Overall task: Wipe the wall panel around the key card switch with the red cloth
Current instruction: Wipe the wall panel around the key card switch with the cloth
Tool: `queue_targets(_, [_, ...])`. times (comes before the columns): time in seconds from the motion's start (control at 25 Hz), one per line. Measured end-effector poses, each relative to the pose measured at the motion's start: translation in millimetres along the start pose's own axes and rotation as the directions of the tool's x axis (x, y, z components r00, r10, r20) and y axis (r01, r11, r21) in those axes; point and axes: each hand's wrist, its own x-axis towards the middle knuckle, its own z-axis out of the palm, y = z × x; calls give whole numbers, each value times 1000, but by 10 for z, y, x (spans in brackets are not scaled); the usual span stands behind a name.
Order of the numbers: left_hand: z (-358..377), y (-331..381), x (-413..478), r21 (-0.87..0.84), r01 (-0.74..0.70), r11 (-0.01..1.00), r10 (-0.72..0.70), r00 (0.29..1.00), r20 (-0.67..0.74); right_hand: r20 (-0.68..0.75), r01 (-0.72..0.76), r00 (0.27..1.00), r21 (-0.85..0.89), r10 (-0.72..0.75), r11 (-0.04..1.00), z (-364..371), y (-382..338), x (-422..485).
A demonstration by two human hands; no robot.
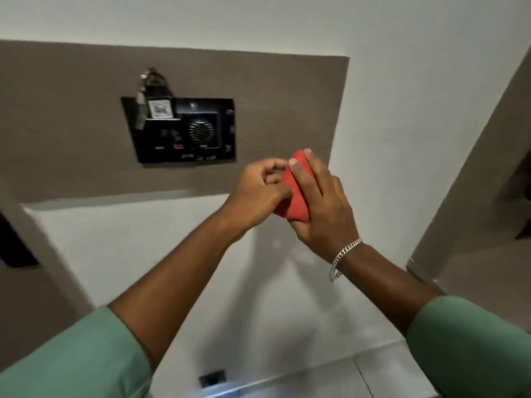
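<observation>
Both my hands are up in front of the wall, sharing the red cloth (290, 193). It's bunched into a compact wad, held in the air just below and right of the key card switch (184, 130), at the lower right part of the brown wall panel (273, 104); whether it touches the panel, can't tell. My right hand (319, 205) wraps the cloth from the right side, fingers curled over its top, thumb pressed on its front. My left hand (255, 191) pinches the cloth's left edge between thumb and fingers, other fingers curled in. Silver chain bracelet (343, 258) on my right wrist. Green sleeves (71, 360) on both arms.

Switch is a black plate set into the panel, round grille in its middle, small red mark lower down. Key tag with a white label (159, 109) sits in the top-left slot, keys (140, 110) hanging beside it. White wall (402, 81) surrounds the panel. Frame slightly blurred.
</observation>
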Motion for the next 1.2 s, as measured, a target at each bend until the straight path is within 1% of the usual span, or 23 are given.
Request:
queue_targets(0.08, [-386,256,-152,77,-165,983,175,973,-151,-94,40,995,-21,-42,999,15,-295,261])
queue_targets(0.16, [-718,487,-263,141,-327,934,355,890,-286,-148,51,987,-114,-68,992,43,-502,496])
queue_targets(0.24, [-1033,650,-329,242,-440,865,503,756,-420,-177,19,983,-162,-48,987,78,-672,739])
queue_targets(0.28, [-1168,688,-340,324,-464,825,566,680,-467,-174,-7,984,-158,-21,987,106,-729,840])
queue_targets(0.32, [-1312,712,-342,435,-456,776,629,607,-485,-168,-19,986,-152,-7,988,140,-790,938])
queue_targets(0.36, [-1440,704,-336,557,-412,721,682,564,-466,-153,-9,988,-155,-15,988,185,-832,1002])
queue_targets(0.4, [-1560,666,-316,663,-353,660,715,567,-410,-133,23,990,-169,-46,985,244,-856,1039])
queue_targets(0.48, [-1774,530,-257,810,-266,523,706,667,-237,-74,92,991,-203,-109,975,394,-886,1040])
queue_targets(0.52, [-1880,453,-217,864,-236,445,683,713,-158,-50,103,992,-209,-116,973,469,-894,1017])
queue_targets(0.56, [-1991,377,-166,915,-204,348,663,744,-87,-42,97,993,-199,-107,975,537,-895,978])
queue_targets(0.6, [-2104,307,-112,959,-172,225,650,760,-15,-42,83,995,-175,-92,981,590,-892,944])
queue_targets(0.68, [-2312,178,-11,992,-101,-69,631,766,122,-57,65,996,-93,-71,994,678,-889,918])
queue_targets(0.72, [-2385,120,32,980,-61,-190,631,757,170,-86,39,995,-43,-43,998,718,-923,940])
queue_targets(0.76, [-2432,74,71,961,-21,-275,643,740,200,-123,-10,992,15,12,1000,758,-984,992])
queue_targets(0.8, [-2452,26,112,946,14,-322,664,716,216,-162,-72,983,69,83,995,802,-1045,1058])
queue_targets(0.84, [-2458,-15,152,938,41,-343,690,689,222,-199,-116,971,101,134,988,848,-1088,1111])
queue_targets(0.88, [-2462,-51,181,935,59,-351,713,664,226,-237,-106,963,92,126,990,887,-1090,1128])
queue_targets(0.92, [-2471,-77,209,932,67,-357,728,644,233,-268,-35,963,27,41,999,921,-1029,1110])
queue_targets(0.96, [-2482,-93,228,929,71,-364,738,631,241,-273,79,957,-72,-96,994,934,-908,1065])
queue_targets(1.0, [-2495,-102,237,926,77,-369,745,620,246,-257,190,940,-153,-225,970,921,-767,1033])
queue_targets(1.04, [-2507,-110,238,924,86,-372,753,610,246,-246,258,922,-183,-299,949,902,-656,1027])
queue_targets(1.08, [-2509,-114,238,923,91,-373,759,602,247,-262,267,916,-165,-304,949,890,-611,1047])
queue_targets(1.2, [-2497,-126,242,923,93,-373,763,596,248,-339,156,929,-5,-149,988,940,-824,1205])
